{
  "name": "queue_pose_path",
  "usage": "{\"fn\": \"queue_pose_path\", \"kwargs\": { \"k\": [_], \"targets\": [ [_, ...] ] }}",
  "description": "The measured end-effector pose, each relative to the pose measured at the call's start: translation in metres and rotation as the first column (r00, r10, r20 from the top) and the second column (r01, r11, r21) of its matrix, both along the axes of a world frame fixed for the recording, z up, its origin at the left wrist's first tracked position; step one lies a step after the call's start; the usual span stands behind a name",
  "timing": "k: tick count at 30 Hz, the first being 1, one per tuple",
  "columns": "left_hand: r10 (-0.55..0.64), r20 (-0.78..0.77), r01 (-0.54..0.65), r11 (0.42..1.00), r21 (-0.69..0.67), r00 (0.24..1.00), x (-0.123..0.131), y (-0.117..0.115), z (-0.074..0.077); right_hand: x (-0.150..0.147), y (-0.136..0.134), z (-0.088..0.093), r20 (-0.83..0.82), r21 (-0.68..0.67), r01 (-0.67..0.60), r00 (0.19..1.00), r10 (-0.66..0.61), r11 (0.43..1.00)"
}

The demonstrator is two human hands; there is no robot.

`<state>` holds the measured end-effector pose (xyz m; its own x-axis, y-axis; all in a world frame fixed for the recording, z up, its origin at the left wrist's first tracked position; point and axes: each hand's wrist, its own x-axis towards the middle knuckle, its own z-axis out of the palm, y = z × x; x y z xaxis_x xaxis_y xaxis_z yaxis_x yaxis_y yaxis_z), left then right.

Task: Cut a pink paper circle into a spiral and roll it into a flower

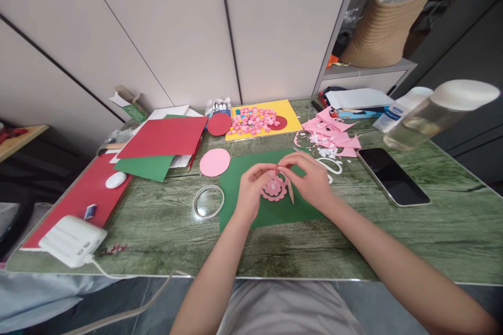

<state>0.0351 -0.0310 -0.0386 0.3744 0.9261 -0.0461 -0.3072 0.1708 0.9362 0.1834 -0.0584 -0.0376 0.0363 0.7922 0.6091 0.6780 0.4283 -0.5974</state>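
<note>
Head | left hand (251, 189), right hand (310, 179): pinching pink paper (273, 192) | strip (291, 192) runs fore-aft, tip bodyward

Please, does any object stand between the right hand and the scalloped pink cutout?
Nothing visible does: the right hand is close by the cutout, meeting the left hand near its upper edge. The scissors lie to the right, out of the way.

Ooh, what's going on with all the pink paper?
A person's left hand and right hand meet at the fingertips above a green sheet. What is between them is too small to make out. Just below are scalloped pink cutouts. Pink scraps lie beyond the right hand, and a pink circle lies to the left.
</note>
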Motion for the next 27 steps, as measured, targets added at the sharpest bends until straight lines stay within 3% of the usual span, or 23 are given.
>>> {"fn": "queue_pose_path", "kwargs": {
  "k": [11, 27],
  "targets": [
    [0.03, -0.103, -0.018, 0.993, 0.117, 0.994, 0.002, -0.001, -0.001, 0.007, 0.002, 0.006, 0.045, -0.105, -0.065, 0.997, 0.07, 0.992],
    [0.027, -0.293, 0.05, 0.966, 0.253, 0.956, 0.003, -0.003, 0.0, 0.02, 0.005, 0.013, 0.106, -0.268, -0.153, 0.977, 0.187, 0.951]
  ]
}}
